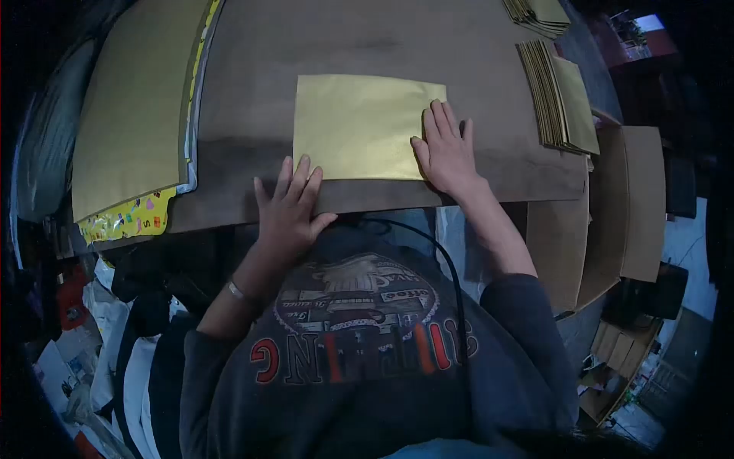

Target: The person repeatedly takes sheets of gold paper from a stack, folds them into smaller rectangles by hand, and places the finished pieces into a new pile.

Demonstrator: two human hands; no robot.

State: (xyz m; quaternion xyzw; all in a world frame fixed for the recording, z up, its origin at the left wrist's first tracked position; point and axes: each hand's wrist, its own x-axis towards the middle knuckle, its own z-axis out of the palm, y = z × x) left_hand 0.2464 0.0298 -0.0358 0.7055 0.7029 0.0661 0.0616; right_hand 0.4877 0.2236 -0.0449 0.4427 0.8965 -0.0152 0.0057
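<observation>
A flat gold paper piece (359,126), maybe a folded sheet or an envelope, lies near the front edge of the brown table (367,42). My right hand (449,153) rests flat on its right side with the fingers stretched out and pointing away from me. At its lower left corner, the spread fingertips of my left hand (290,197) touch or nearly touch the paper. Both hands are open, with nothing gripped in either.
Large gold sheets (141,99) lie on the left, over a yellow patterned wrapper (134,218). Stacks of folded gold pieces stand at the right, the nearer stack (554,96) by the table's edge. An open cardboard box (562,245) sits below right. A black cable (447,256) hangs before me.
</observation>
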